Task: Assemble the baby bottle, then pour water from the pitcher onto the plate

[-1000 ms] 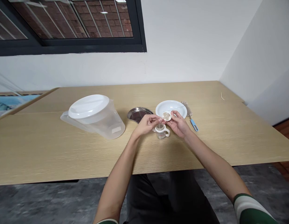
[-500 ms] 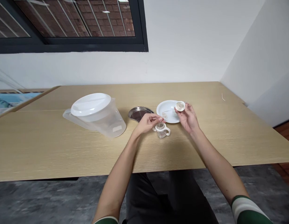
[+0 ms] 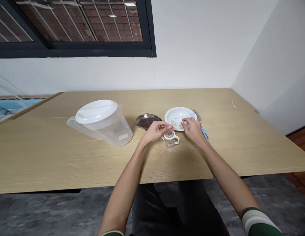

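Note:
My left hand (image 3: 157,130) is closed in a pinch just above and behind a small clear bottle (image 3: 170,143) with two white handles, which stands upright. Whatever is between those fingertips is too small to name. Over the near right part of a white plate (image 3: 167,114), my right hand (image 3: 193,130) is curled around a white round cap (image 3: 184,124), mostly hidden by the fingers. A clear piece (image 3: 175,122) with a thin tube lies on the plate, to the left of that hand.
A large translucent pitcher (image 3: 113,131) with a white lid stands at the left. Behind my left hand lies a round metal tray (image 3: 142,123). A brush with a blue handle (image 3: 204,132) rests right of the plate. A thin pale strip (image 3: 233,104) lies at the far right.
My right hand has come down and slightly left, bringing the white cap from above the plate's right side to the plate. The brush has come into sight. My left hand has barely moved.

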Tool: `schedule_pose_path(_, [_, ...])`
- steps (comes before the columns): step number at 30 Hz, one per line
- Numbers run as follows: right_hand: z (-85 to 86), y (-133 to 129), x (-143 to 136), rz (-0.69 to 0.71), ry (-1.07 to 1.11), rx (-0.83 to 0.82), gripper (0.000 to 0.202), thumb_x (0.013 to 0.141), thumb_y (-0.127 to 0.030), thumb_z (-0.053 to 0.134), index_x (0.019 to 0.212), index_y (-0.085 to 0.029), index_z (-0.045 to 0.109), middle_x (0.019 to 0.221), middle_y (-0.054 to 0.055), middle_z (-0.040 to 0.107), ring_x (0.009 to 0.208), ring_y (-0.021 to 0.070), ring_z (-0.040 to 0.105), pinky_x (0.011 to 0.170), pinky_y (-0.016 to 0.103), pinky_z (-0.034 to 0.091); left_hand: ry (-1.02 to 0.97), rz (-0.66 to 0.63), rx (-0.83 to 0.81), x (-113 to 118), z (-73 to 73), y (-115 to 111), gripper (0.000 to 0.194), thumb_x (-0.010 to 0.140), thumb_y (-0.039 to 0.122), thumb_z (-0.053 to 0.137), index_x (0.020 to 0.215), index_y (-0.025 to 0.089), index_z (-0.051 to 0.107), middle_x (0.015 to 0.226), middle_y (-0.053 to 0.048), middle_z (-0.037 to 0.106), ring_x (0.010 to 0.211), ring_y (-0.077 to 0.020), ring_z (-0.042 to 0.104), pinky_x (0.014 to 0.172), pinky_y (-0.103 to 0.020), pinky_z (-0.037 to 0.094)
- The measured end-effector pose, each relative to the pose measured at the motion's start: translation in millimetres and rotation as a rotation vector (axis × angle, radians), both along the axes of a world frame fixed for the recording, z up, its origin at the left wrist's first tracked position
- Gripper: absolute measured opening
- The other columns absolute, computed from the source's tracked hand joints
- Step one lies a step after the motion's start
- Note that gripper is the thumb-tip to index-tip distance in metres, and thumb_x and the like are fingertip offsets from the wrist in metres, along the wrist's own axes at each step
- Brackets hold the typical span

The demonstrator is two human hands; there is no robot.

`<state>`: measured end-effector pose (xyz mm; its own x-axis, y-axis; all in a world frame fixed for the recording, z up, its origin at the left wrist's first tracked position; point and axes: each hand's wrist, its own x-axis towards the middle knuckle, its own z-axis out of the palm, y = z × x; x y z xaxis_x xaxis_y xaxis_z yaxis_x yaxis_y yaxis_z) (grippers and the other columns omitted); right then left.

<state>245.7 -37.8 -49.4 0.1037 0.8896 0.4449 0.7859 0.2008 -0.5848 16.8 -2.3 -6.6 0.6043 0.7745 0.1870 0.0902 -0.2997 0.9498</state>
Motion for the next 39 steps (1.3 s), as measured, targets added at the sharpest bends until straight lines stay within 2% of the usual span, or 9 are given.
schedule_pose_path(4, [-0.9, 2.1, 1.8, 0.017, 0.034, 0.014, 0.038, 0.101, -0.039, 0.045, 0.117, -0.018, 0.073, 0.117, 0.018, 0.073, 0.116, 0.0343, 0.065, 0.105, 0.055, 0.043, 0.003, -0.002, -0.004, -0.4, -0.4, 0.3, 0.046, 0.085, 0.054, 0.077, 0.099, 0.010, 0.080, 0.099, -0.015, 0.081, 0.086, -0.0228, 0.075, 0.077, -0.029, 0.056])
schedule_pose_path(8, [2.2, 3.2, 3.9, -0.033, 0.154, 0.146, 0.047, 0.103, -0.046, 0.041, 0.129, -0.015, 0.065, 0.120, 0.019, 0.072, 0.110, 0.0314, 0.068, 0.101, 0.051, 0.049, 0.006, -0.021, -0.009, -1.1, 0.1, 0.5, 0.045, 0.086, 0.053, 0.076, 0.100, 0.010, 0.080, 0.100, -0.015, 0.081, 0.087, -0.0226, 0.075, 0.079, -0.029, 0.056])
schedule_pose_path(12, [4.3, 4.3, 7.7, -0.094, 0.251, 0.214, 0.046, 0.100, -0.050, 0.046, 0.126, -0.015, 0.062, 0.119, 0.018, 0.072, 0.104, 0.0277, 0.069, 0.096, 0.047, 0.053, 0.005, -0.013, -0.016, -0.6, -0.6, 0.9, 0.045, 0.086, 0.053, 0.076, 0.099, 0.010, 0.079, 0.101, -0.016, 0.081, 0.087, -0.0226, 0.075, 0.080, -0.031, 0.056])
schedule_pose_path(17, [5.7, 1.0, 4.9, -0.047, 0.218, 0.097, 0.046, 0.089, -0.045, 0.063, 0.127, -0.018, 0.060, 0.106, 0.013, 0.076, 0.099, 0.0272, 0.072, 0.089, 0.043, 0.054, 0.002, 0.005, -0.023, 1.4, -4.0, 2.1, 0.045, 0.084, 0.054, 0.078, 0.097, 0.010, 0.078, 0.099, -0.015, 0.081, 0.085, -0.0221, 0.075, 0.079, -0.031, 0.056])
schedule_pose_path(20, [7.4, -3.6, -3.1, 0.013, 0.130, 0.024, 0.038, 0.089, -0.044, 0.065, 0.119, -0.020, 0.065, 0.104, 0.011, 0.076, 0.097, 0.0263, 0.071, 0.090, 0.041, 0.051, 0.015, 0.018, -0.001, 1.6, -4.6, 2.4, 0.047, 0.082, 0.055, 0.078, 0.096, 0.010, 0.077, 0.098, -0.014, 0.080, 0.084, -0.0222, 0.074, 0.077, -0.031, 0.056])
schedule_pose_path(23, [7.6, -7.0, -11.0, 0.037, -0.019, -0.015, 0.026, 0.094, -0.044, 0.061, 0.101, -0.020, 0.069, 0.102, 0.010, 0.077, 0.100, 0.0272, 0.067, 0.095, 0.043, 0.043, 0.028, 0.014, 0.006, 1.2, -4.1, 2.3, 0.048, 0.082, 0.056, 0.078, 0.097, 0.010, 0.077, 0.097, -0.014, 0.080, 0.084, -0.0228, 0.074, 0.077, -0.031, 0.057])
schedule_pose_path(25, [6.9, -8.1, -14.2, 0.030, -0.103, -0.032, 0.027, 0.098, -0.043, 0.057, 0.096, -0.020, 0.070, 0.103, 0.009, 0.077, 0.104, 0.0285, 0.064, 0.097, 0.044, 0.037, 0.029, 0.007, 0.007, 1.1, -3.5, 2.2, 0.048, 0.082, 0.056, 0.078, 0.097, 0.011, 0.077, 0.098, -0.013, 0.080, 0.085, -0.0232, 0.075, 0.078, -0.031, 0.058])
schedule_pose_path(31, [8.5, -9.8, -17.0, -0.002, -0.227, -0.125, 0.036, 0.107, -0.041, 0.043, 0.101, -0.021, 0.073, 0.103, 0.010, 0.077, 0.113, 0.0294, 0.058, 0.094, 0.043, 0.027, 0.020, 0.004, -0.013, 1.9, -2.6, 1.9, 0.047, 0.082, 0.055, 0.079, 0.099, 0.011, 0.078, 0.102, -0.015, 0.080, 0.091, -0.0256, 0.076, 0.083, -0.034, 0.059])
schedule_pose_path(39, [11.1, -10.2, -20.3, -0.042, -0.291, -0.216, 0.039, 0.107, -0.034, 0.039, 0.095, -0.019, 0.073, 0.107, 0.011, 0.076, 0.116, 0.0299, 0.053, 0.090, 0.043, 0.026, 0.026, 0.019, -0.005, 2.1, -1.6, 1.5, 0.042, 0.082, 0.051, 0.079, 0.096, 0.011, 0.078, 0.100, -0.014, 0.081, 0.089, -0.0249, 0.076, 0.081, -0.033, 0.060])
